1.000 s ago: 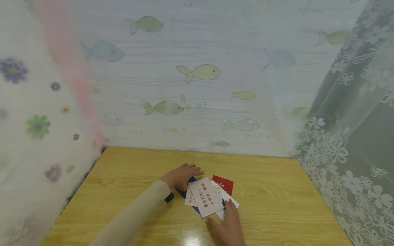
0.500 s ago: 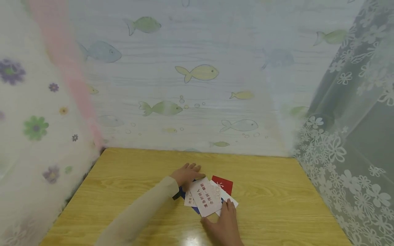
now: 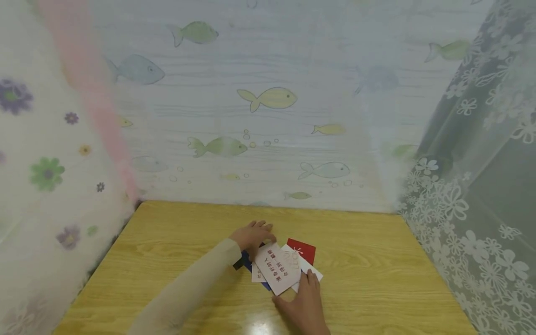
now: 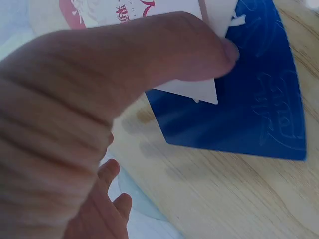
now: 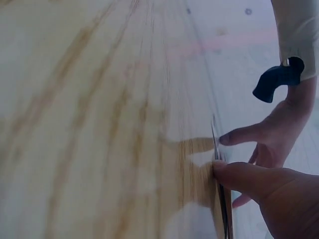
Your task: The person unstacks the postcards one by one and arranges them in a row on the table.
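A printed white card (image 3: 277, 272) with red characters tops a fanned pile on the wooden table, in front of both hands. Beneath it show a blue card (image 4: 269, 119), another white card (image 3: 313, 273) and a red card (image 3: 302, 251). My left hand (image 3: 252, 236) reaches over the far left of the pile, its thumb (image 4: 164, 55) lying across white card in the left wrist view and its fingers spread beyond. At the near right corner my right hand (image 3: 304, 302) holds the top card's edges between thumb (image 5: 244, 177) and fingertips. In the right wrist view the cards stand edge-on.
The wooden table (image 3: 176, 228) ends at a fabric wall (image 3: 268, 153) printed with fish. Flowered cloth (image 3: 50, 200) hangs at the left, lace curtain (image 3: 452, 204) at the right. A dark wristband (image 5: 279, 82) sits on my left wrist.
My left hand has moved slightly right onto the pile. The right thumb has come in to the top card's near corner, and that card has turned a little.
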`<state>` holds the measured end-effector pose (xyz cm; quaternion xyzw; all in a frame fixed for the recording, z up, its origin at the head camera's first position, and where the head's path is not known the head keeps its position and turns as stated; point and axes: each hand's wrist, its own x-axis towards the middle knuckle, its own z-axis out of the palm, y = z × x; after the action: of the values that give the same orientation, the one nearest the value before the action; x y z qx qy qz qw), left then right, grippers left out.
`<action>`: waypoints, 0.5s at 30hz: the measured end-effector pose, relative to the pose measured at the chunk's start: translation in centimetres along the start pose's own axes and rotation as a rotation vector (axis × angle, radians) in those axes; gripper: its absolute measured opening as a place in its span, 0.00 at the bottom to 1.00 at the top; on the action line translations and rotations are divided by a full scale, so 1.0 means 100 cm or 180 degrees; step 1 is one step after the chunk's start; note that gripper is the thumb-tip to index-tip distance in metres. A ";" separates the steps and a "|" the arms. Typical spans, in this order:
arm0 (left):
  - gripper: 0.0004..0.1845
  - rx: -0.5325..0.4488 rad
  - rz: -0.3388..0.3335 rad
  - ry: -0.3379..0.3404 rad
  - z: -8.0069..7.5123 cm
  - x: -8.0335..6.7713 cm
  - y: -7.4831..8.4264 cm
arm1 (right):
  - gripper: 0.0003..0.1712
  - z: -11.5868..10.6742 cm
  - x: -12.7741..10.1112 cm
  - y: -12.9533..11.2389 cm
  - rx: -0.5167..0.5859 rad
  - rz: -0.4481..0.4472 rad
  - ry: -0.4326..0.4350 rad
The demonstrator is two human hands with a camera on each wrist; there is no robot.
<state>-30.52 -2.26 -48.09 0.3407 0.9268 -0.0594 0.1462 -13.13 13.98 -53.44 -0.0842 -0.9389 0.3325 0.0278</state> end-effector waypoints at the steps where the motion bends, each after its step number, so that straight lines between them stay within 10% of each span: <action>1: 0.48 -0.0054 -0.0008 -0.0027 0.000 0.001 -0.001 | 0.61 0.000 0.000 0.000 0.0005 -0.0018 0.0013; 15: 0.52 -0.0660 -0.0014 -0.0165 0.009 -0.006 -0.018 | 0.60 0.000 0.001 0.010 0.0094 -0.0086 0.0006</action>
<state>-31.07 -4.17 -48.80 0.3200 0.9247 0.0277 0.2045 -13.10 14.76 -54.10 -0.0715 -0.9349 0.3458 0.0344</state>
